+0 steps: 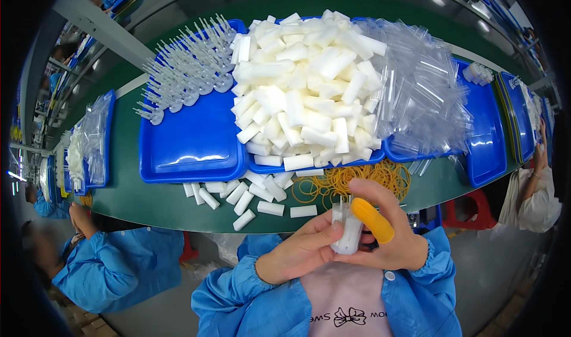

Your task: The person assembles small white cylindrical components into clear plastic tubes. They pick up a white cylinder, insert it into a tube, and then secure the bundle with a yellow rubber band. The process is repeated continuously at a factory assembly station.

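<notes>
My left hand (304,249) and right hand (397,237) both pinch the tube (350,237), touching its nine and three o'clock sides, length roughly twelve-to-six

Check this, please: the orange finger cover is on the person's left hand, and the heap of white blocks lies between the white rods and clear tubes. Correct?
Not quite: the head view shows the orange finger cover on the person's right hand. The heap of white blocks does lie between the white rods and clear tubes.
</notes>
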The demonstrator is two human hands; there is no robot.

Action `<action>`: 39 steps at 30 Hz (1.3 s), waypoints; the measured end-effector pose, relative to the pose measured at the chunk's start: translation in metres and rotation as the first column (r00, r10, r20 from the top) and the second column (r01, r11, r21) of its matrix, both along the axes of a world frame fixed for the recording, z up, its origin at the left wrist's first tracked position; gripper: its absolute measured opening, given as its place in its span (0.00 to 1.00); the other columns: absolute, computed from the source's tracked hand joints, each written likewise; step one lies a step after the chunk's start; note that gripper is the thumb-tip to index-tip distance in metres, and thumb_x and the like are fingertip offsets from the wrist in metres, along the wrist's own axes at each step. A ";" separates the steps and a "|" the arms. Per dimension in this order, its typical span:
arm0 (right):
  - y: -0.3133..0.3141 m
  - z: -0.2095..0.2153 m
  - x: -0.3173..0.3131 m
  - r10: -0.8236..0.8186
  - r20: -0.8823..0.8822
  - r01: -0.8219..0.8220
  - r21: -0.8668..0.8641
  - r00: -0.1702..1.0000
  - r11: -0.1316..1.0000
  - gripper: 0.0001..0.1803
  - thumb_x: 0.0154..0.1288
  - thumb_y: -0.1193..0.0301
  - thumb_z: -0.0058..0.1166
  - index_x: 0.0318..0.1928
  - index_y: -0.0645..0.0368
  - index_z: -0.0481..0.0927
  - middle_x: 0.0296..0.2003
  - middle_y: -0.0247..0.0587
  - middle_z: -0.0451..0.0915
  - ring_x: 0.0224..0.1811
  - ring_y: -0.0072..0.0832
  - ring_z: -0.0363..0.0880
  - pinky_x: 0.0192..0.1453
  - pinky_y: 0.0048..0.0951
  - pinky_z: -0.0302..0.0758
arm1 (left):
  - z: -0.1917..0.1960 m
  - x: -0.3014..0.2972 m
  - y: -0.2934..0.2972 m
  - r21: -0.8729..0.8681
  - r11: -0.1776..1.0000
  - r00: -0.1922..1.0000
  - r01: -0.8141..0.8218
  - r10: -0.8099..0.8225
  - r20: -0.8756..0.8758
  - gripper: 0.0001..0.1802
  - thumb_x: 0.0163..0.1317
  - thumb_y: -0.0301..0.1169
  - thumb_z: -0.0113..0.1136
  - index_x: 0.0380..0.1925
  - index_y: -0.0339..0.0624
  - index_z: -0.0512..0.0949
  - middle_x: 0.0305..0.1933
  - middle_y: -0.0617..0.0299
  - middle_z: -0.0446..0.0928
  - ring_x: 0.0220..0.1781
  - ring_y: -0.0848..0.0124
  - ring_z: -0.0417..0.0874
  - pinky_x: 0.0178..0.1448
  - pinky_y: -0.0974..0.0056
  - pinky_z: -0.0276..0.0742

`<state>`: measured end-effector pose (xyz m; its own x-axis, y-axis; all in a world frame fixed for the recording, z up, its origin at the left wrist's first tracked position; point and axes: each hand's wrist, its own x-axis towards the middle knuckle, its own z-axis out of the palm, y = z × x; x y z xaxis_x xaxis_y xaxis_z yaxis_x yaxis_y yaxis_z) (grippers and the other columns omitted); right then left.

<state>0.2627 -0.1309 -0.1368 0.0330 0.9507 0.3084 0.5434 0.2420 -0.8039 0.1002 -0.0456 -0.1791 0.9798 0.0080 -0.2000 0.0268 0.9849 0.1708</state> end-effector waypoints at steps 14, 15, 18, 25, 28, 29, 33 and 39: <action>0.020 0.009 -0.008 0.177 -0.078 -0.175 0.022 0.981 0.984 0.25 0.47 0.64 0.66 0.49 0.52 0.79 0.53 0.41 0.73 0.59 0.41 0.68 0.64 0.46 0.61 | 0.001 -0.016 0.003 0.098 0.971 0.976 -0.218 0.219 -0.001 0.34 0.55 0.30 0.63 0.60 0.40 0.60 0.44 0.59 0.74 0.45 0.67 0.78 0.49 0.63 0.75; 0.023 0.009 -0.006 0.108 -0.112 -0.108 0.002 0.988 0.994 0.24 0.47 0.64 0.65 0.48 0.53 0.79 0.53 0.42 0.73 0.58 0.42 0.68 0.62 0.44 0.62 | 0.008 -0.017 0.008 0.142 0.944 0.954 -0.298 0.295 0.046 0.33 0.55 0.31 0.64 0.59 0.39 0.62 0.40 0.59 0.74 0.40 0.67 0.78 0.45 0.64 0.76; 0.035 0.005 0.007 -0.014 0.064 0.011 0.055 0.998 0.998 0.20 0.51 0.68 0.63 0.47 0.55 0.79 0.47 0.42 0.75 0.49 0.42 0.73 0.49 0.35 0.71 | 0.015 -0.030 0.024 0.352 0.808 0.871 -0.473 0.488 0.052 0.33 0.52 0.33 0.65 0.57 0.38 0.64 0.35 0.59 0.73 0.32 0.69 0.76 0.37 0.66 0.74; 0.059 -0.040 -0.017 0.012 0.633 0.062 -0.095 0.774 0.993 0.04 0.53 0.70 0.57 0.29 0.57 0.79 0.30 0.38 0.69 0.31 0.34 0.74 0.31 0.32 0.70 | 0.019 -0.053 0.040 0.546 0.564 0.688 -0.619 0.725 0.030 0.28 0.52 0.35 0.65 0.50 0.41 0.66 0.33 0.59 0.72 0.29 0.69 0.74 0.32 0.65 0.72; 0.060 -0.041 -0.021 0.049 0.691 0.015 -0.087 0.721 0.996 0.06 0.45 0.71 0.51 0.27 0.55 0.76 0.33 0.39 0.68 0.34 0.32 0.73 0.35 0.31 0.70 | 0.017 -0.056 0.035 0.505 0.585 0.676 -0.635 0.737 -0.005 0.23 0.52 0.33 0.64 0.46 0.41 0.66 0.32 0.59 0.72 0.29 0.69 0.74 0.32 0.66 0.71; 0.059 -0.042 -0.021 0.026 0.675 0.026 -0.067 0.737 0.997 0.05 0.46 0.71 0.53 0.27 0.56 0.76 0.33 0.39 0.68 0.34 0.33 0.74 0.35 0.32 0.70 | 0.017 -0.056 0.034 0.502 0.595 0.682 -0.627 0.731 -0.015 0.24 0.53 0.32 0.64 0.48 0.41 0.66 0.31 0.59 0.72 0.29 0.69 0.74 0.33 0.66 0.71; 0.055 -0.038 -0.023 -0.112 0.484 0.179 -0.094 0.868 0.979 0.05 0.49 0.72 0.58 0.27 0.59 0.77 0.34 0.40 0.70 0.32 0.35 0.76 0.33 0.33 0.72 | 0.008 -0.056 0.032 0.565 0.604 0.725 -0.562 0.688 -0.015 0.27 0.52 0.26 0.63 0.53 0.40 0.65 0.28 0.62 0.72 0.30 0.72 0.74 0.35 0.68 0.71; 0.047 -0.012 -0.018 -0.166 0.082 0.172 -0.073 0.983 0.982 0.09 0.52 0.73 0.61 0.35 0.59 0.80 0.33 0.40 0.72 0.29 0.35 0.76 0.31 0.29 0.71 | 0.016 -0.033 0.020 0.803 0.520 0.808 -0.290 0.582 -0.085 0.30 0.48 0.23 0.68 0.53 0.38 0.68 0.29 0.68 0.72 0.31 0.82 0.71 0.37 0.76 0.68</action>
